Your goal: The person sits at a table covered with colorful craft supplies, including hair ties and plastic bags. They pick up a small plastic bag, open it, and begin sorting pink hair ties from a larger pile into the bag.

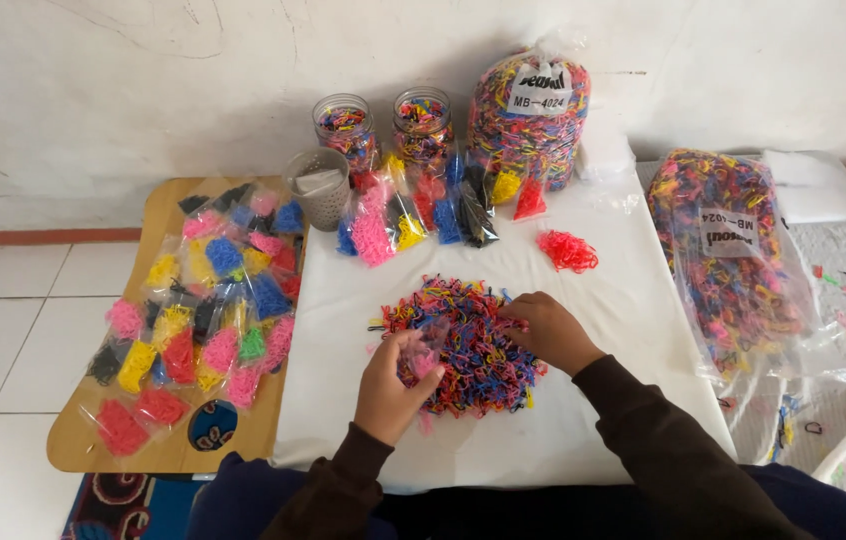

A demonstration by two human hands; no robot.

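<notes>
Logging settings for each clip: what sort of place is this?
Probably a home sorting and packing spot on a tiled floor: a mixed pile of small elastic bands, sorted single-colour packets and bulk bags.

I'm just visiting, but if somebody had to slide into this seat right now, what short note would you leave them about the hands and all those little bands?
Left hand: fingers pinching a few pink bands at the near-left edge of the mixed pile.
Right hand: resting on the pile's right side, fingers in the bands; whether it grips any is hidden.
Pile lies mid white tabletop.
Done: many one-colour packets on the wooden tray at left, more packets by the two jars, a small loose red heap.
Left: the pile, plus two big full bags at the back and right.
</notes>
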